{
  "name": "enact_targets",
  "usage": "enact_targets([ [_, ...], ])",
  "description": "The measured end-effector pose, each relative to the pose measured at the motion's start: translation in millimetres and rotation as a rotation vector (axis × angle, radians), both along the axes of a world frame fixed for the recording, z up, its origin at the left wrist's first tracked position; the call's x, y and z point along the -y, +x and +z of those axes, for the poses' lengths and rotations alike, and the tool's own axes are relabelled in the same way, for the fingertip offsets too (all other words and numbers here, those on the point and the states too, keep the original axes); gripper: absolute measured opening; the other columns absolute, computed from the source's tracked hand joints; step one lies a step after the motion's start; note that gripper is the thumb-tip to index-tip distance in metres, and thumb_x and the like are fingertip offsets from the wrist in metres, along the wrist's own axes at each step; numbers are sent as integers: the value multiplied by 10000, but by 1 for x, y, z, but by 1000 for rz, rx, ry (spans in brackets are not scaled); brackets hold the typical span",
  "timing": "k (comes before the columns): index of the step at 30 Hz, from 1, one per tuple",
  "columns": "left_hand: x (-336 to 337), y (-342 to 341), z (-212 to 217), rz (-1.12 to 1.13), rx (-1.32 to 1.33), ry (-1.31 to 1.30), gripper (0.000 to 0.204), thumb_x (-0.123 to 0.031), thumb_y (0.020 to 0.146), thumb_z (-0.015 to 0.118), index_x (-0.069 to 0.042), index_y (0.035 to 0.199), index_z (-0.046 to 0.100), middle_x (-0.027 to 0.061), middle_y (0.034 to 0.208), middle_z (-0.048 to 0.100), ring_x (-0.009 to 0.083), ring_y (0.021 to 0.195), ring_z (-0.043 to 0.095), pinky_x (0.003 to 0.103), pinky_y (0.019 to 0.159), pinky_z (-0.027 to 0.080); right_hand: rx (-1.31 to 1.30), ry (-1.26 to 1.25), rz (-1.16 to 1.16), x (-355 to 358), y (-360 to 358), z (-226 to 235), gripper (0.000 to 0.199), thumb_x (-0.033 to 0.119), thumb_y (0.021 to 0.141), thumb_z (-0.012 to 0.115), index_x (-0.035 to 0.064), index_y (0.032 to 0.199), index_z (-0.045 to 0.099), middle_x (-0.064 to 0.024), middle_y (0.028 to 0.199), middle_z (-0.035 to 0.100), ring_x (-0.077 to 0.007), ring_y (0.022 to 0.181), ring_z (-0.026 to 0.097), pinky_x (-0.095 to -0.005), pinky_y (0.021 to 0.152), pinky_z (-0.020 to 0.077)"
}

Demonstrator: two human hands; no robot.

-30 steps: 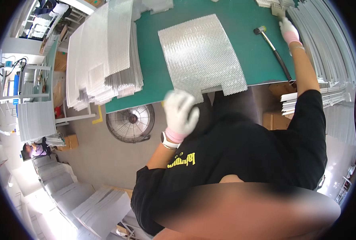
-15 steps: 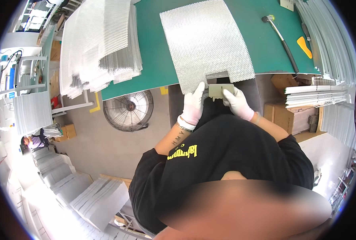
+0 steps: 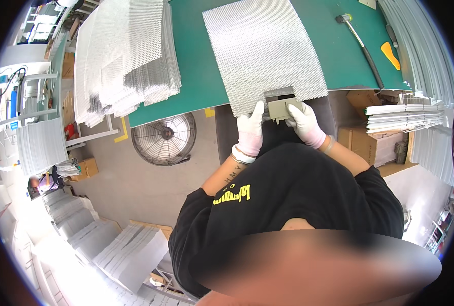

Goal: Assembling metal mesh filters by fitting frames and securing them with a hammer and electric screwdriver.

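Far left, a stack of silvery expanded-metal mesh sheets (image 3: 127, 56) sits on the green work table (image 3: 196, 66), and a round wire-guard floor fan (image 3: 165, 137) stands below the table edge. Your left hand (image 3: 250, 130), in a white glove, pinches the near edge of the single silvery mesh sheet (image 3: 265, 48) lying flat on the table and overhanging its front edge. Your right hand (image 3: 303, 121), also gloved, has its fingers closed on a small grey rectangular clip piece (image 3: 282, 108) touching that same edge. Further right lies a long-handled hammer (image 3: 362, 43), then an orange-handled tool (image 3: 391, 55).
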State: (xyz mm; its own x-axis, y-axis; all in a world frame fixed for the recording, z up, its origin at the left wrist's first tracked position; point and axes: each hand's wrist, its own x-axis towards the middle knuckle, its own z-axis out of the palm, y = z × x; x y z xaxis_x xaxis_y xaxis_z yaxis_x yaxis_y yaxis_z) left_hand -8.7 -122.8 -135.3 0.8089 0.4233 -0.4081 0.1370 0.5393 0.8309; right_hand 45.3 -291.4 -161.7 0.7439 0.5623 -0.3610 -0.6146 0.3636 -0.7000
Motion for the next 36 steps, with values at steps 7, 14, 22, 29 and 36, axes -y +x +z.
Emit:
enact_targets([
  [7,-11,-5,-6,-115,-104,155,350,-270,982,664,31,814,720,-23,723,618,44,663,492,276,617,430,218,-304,-116,-13,-14,6,260,182,1003,622,-31,1150,643,-47,1042,709,-102,933,638,-280,859,525],
  [14,-9,-2,0,-111,23,-45,324,-241,1017,595,70,1019,687,123,968,717,199,876,701,336,832,559,20,-171,-41,4,-13,-14,237,267,1022,590,40,1081,627,24,770,564,-46,583,396,-218,563,354],
  [22,-16,-8,-20,-132,-59,-3,314,-223,989,646,76,1087,651,111,1029,691,193,907,670,353,826,542,36,-142,-24,-10,-4,-5,258,293,1026,575,47,1102,593,28,744,497,-56,577,375,-228,563,344],
  [29,-15,-7,-19,-158,-127,77,313,-234,980,669,60,1086,672,82,1006,690,144,881,648,305,821,536,70,-139,-2,-9,-2,-3,237,276,1013,603,44,1062,613,42,748,534,-43,593,405,-222,567,361],
  [36,-9,-7,-17,-107,-25,106,317,-268,939,728,38,858,720,-18,770,647,40,672,492,261,610,424,286,-387,-15,-11,0,19,319,232,994,640,-49,1141,680,-35,1011,714,-63,857,610,-257,784,508],
])
